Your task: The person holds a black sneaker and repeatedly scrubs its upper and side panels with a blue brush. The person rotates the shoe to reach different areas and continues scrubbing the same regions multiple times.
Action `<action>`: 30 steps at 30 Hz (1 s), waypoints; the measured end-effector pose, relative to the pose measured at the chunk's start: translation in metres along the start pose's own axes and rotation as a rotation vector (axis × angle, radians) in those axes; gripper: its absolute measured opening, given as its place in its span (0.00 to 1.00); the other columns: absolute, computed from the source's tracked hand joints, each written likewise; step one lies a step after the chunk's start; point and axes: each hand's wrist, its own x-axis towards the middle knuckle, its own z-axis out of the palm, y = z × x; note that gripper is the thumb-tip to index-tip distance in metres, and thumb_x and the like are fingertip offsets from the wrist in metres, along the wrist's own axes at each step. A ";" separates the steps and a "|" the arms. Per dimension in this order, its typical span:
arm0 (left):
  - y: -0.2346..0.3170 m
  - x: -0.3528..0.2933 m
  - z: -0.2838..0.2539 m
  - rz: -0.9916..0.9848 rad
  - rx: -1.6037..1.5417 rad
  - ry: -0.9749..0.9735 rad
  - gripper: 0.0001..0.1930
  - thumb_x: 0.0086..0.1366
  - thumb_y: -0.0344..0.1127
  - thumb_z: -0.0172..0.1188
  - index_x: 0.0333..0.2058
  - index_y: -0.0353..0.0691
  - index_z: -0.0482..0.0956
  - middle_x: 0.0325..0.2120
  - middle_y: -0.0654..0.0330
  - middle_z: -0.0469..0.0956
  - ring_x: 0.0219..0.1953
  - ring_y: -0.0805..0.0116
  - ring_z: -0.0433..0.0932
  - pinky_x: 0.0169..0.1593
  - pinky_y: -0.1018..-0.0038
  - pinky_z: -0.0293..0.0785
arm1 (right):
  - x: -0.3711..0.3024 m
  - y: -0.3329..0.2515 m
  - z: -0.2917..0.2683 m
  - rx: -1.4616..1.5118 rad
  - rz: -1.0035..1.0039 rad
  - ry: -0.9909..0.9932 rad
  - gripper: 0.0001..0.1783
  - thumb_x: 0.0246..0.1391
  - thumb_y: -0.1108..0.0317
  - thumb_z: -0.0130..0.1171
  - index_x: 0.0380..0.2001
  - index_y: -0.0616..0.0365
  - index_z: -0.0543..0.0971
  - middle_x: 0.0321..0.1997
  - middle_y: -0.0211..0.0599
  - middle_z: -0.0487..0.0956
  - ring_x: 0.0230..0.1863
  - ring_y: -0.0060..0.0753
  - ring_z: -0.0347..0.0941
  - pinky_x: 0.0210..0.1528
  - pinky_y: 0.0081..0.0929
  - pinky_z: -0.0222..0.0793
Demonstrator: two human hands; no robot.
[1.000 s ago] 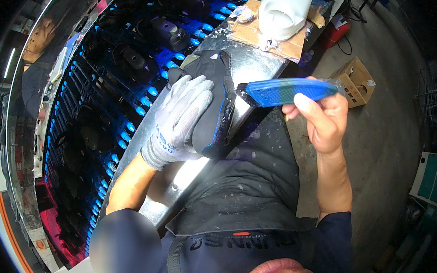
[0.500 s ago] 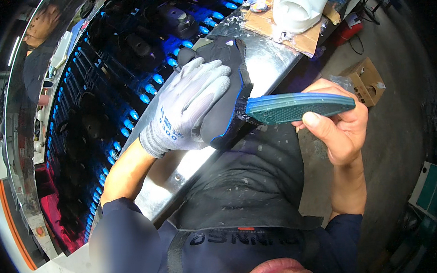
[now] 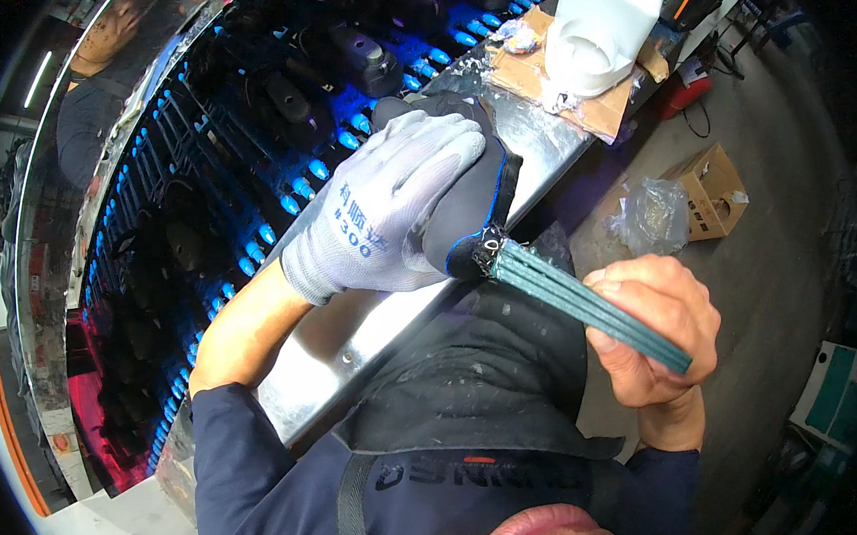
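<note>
In a grey-white knit glove, my left hand (image 3: 390, 201) is wrapped over a black shoe upper (image 3: 460, 228) that is tilted at the edge of a metal ledge. A thin blue line runs along the upper's lower rim. My bare right hand (image 3: 658, 327) grips the far end of a brush (image 3: 588, 302) with a thick, ribbed teal handle, thumb on one side and fingers on the other. The brush's dark, whitish-smeared tip meets the upper's rim at its near right end. The palm side of my gloved hand is hidden.
Beyond the metal ledge (image 3: 331, 357) runs a conveyor with blue-tipped pegs and dark shoes (image 3: 367, 60). A white plastic jug (image 3: 596, 37) stands on smeared cardboard at the ledge's far end. On the floor at right are an open carton (image 3: 714, 196) and a clear plastic bag (image 3: 653, 216).
My right hand has moved down toward me, swinging the brush to a steep slant with its narrow ribbed side showing. The brush tip has shifted to the upper's near end. My left hand keeps its hold.
</note>
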 end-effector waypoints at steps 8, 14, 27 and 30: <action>-0.004 0.021 0.007 0.033 -0.024 -0.004 0.46 0.45 0.43 0.80 0.63 0.34 0.73 0.55 0.42 0.78 0.59 0.42 0.79 0.66 0.52 0.72 | 0.005 -0.006 -0.014 -0.187 -0.083 -0.044 0.21 0.40 0.79 0.72 0.43 0.63 0.83 0.38 0.44 0.85 0.31 0.39 0.85 0.31 0.28 0.79; -0.002 0.038 0.008 0.032 0.039 -0.049 0.48 0.40 0.44 0.81 0.63 0.35 0.74 0.55 0.43 0.79 0.57 0.42 0.80 0.63 0.53 0.76 | 0.019 -0.002 -0.027 -0.226 -0.156 -0.092 0.18 0.43 0.76 0.72 0.41 0.64 0.83 0.35 0.46 0.85 0.28 0.39 0.84 0.27 0.25 0.72; -0.013 0.081 0.003 0.046 -0.019 -0.187 0.44 0.36 0.40 0.80 0.58 0.37 0.79 0.51 0.46 0.82 0.52 0.47 0.83 0.59 0.57 0.78 | 0.056 -0.013 -0.057 -0.560 -0.399 -0.342 0.15 0.39 0.73 0.71 0.35 0.64 0.85 0.38 0.42 0.84 0.39 0.41 0.84 0.39 0.33 0.85; -0.016 0.089 0.001 -0.003 -0.032 -0.283 0.43 0.35 0.39 0.80 0.56 0.38 0.80 0.48 0.48 0.83 0.50 0.47 0.83 0.57 0.58 0.79 | 0.063 -0.015 -0.062 -0.603 -0.408 -0.379 0.16 0.38 0.72 0.72 0.35 0.63 0.86 0.39 0.40 0.84 0.42 0.41 0.84 0.41 0.34 0.85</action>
